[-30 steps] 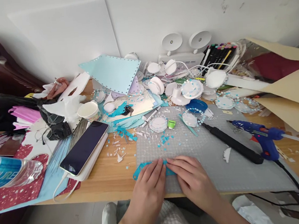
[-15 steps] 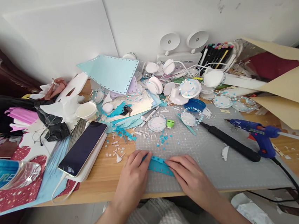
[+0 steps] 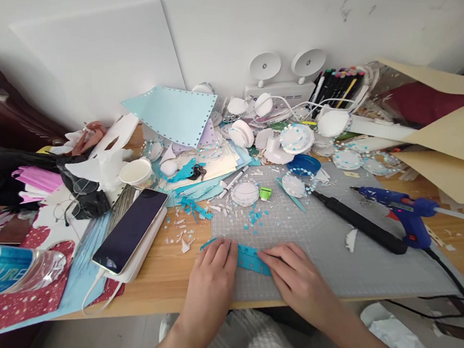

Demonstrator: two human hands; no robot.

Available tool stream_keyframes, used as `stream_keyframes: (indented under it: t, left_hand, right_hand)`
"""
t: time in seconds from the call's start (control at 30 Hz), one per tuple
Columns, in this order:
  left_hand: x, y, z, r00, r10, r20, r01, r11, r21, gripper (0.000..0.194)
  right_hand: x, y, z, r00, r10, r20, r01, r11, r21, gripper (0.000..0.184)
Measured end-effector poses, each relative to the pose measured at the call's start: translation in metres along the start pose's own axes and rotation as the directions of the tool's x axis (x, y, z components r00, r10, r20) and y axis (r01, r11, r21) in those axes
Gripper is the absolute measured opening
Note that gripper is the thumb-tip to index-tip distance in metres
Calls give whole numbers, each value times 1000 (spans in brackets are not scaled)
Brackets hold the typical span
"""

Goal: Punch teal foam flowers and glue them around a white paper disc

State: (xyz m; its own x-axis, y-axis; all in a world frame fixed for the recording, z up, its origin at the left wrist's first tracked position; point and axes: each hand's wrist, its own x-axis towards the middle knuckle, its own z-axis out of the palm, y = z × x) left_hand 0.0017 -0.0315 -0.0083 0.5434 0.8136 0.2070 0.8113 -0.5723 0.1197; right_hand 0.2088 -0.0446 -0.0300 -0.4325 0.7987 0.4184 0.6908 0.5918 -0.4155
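Observation:
A blue paper strip (image 3: 253, 260) with small holes along it lies just above the cutting mat (image 3: 327, 274) near its front edge. My left hand (image 3: 215, 277) rests over the strip's left part, its fingers together and pressing on it. The strip's left tip sticks out past those fingers. With thumb and fingertips, my right hand (image 3: 298, 272) pinches the right end. Tiny blue and white paper bits (image 3: 256, 215) are scattered beyond the hands, near a white disc (image 3: 245, 193) and a small green item (image 3: 265, 193).
A blue glue gun (image 3: 399, 201) and a black rod-shaped tool (image 3: 360, 222) lie at right. To the left are a phone (image 3: 131, 230), a paper cup (image 3: 135, 173) and a water bottle (image 3: 19, 266). Coloured sheets (image 3: 172, 114) and white discs crowd the back.
My left hand has shifted its grip on the strip and lies flatter over it, with the strip's left tip now showing. My right hand stays at the right end.

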Motion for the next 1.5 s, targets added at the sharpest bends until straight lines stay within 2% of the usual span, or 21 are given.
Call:
stream_keyframes:
  t: [0.13, 0.27, 0.53, 0.8, 1.0, 1.17, 1.37, 1.43, 1.5]
  left_hand:
    - [0, 14, -8, 998, -40, 43, 38, 998, 57, 41]
    - [-2, 19, -7, 998, -45, 38, 42, 996, 78, 42]
    - [-11, 14, -6, 994, -104, 18, 105, 994, -32, 43]
    - [-15, 5, -10, 987, -153, 59, 155, 987, -46, 48]
    - [-1, 0, -5, 991, -103, 86, 104, 995, -7, 57]
    - [8, -6, -6, 994, -68, 85, 68, 998, 4, 55]
    - [4, 1, -7, 980, 162, 118, -155, 986, -70, 43]
    - [2, 6, -6, 982, 140, 130, -129, 987, -93, 45]
    - [1, 9, -5, 984, 100, 145, -84, 990, -118, 46]
  right_hand:
    - [1, -1, -1, 1000, -27, 15, 28, 999, -44, 32]
    - [1, -4, -5, 986, -113, 121, 121, 991, -63, 37]
    - [3, -4, -13, 993, -28, 118, 31, 999, -23, 27]
    - [-15, 2, -26, 996, -19, 91, 25, 997, -71, 27]
    - [-19, -7, -21, 995, -31, 97, 35, 999, -36, 31]
    - [-17, -6, -15, 998, 5, 56, -5, 1000, 10, 32]
    - [-18, -4, -10, 999, 25, 20, -25, 999, 36, 29]
    - [-19, 1, -15, 999, 34, 10, -34, 999, 37, 29]
    - [-19, 14, -25, 996, 63, -58, -64, 998, -14, 30]
